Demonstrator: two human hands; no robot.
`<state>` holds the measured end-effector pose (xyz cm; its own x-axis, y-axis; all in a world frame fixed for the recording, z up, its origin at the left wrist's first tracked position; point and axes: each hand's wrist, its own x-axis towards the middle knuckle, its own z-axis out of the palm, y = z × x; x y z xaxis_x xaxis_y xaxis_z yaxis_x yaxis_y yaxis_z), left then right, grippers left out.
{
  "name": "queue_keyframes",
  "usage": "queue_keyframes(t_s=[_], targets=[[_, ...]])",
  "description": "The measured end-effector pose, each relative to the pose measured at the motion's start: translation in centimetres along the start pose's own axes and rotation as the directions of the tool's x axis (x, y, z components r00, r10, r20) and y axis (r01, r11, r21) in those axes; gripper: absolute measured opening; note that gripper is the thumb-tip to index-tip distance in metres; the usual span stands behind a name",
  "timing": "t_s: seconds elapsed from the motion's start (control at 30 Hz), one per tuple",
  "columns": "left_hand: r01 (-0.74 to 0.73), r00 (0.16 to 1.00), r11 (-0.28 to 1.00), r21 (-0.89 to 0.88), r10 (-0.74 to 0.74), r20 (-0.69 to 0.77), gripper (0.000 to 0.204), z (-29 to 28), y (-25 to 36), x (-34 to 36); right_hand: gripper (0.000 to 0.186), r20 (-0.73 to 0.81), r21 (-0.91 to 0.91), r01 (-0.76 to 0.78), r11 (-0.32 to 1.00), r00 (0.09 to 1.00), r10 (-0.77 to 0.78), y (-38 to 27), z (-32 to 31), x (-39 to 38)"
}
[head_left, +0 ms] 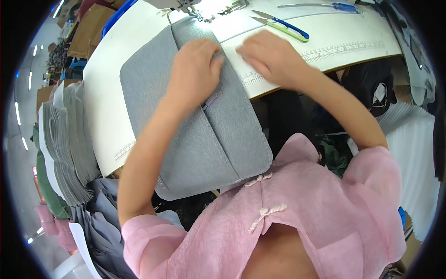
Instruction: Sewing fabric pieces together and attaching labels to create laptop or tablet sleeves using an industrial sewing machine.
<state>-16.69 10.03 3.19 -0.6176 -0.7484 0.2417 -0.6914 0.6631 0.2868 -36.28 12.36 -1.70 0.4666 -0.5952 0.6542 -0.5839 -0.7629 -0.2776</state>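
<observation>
A grey fabric laptop sleeve (203, 153) with a lengthwise seam and a small grey tab (210, 100) lies over the white sewing table (104, 102) and its front edge. My left hand (195, 72) rests on the sleeve's upper part, fingers bent and closed; what is under them is hidden. My right hand (268, 59) is just right of the sleeve over the table, slightly blurred, its fingers curled, and I cannot make out anything in them. The metal foot of a sewing machine (200, 14) stands at the sleeve's far end.
Blue and green thread snips (283, 28) and a blue-handled screwdriver (344, 8) lie at the back right near printed rulers. Stacked grey cut pieces (65, 144) hang at the left. Pale fabric (409, 153) is at the right, cardboard boxes (88, 35) at the upper left.
</observation>
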Motion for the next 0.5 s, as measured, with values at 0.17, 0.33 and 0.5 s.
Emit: queue_keyframes(t_s=[0.17,0.33,0.5], targets=[[0.021,0.99,0.999,0.046,-0.014,-0.142,0.014,1.3,1.1,-2.8,0.018,-0.072,0.29,-0.254,0.923,0.956,0.286,-7.5,-1.4,-5.7],[0.025,0.989,0.999,-0.037,-0.03,-0.146,0.013,1.4,0.8,-2.7,0.046,0.36,0.76,-0.61,0.225,0.683,0.636,-11.3,-0.4,-6.4],[0.01,0.993,0.985,0.172,0.011,-0.121,0.016,0.1,2.7,-2.5,0.052,0.288,0.726,-0.58,0.371,0.745,0.601,-13.1,-1.5,-4.9]])
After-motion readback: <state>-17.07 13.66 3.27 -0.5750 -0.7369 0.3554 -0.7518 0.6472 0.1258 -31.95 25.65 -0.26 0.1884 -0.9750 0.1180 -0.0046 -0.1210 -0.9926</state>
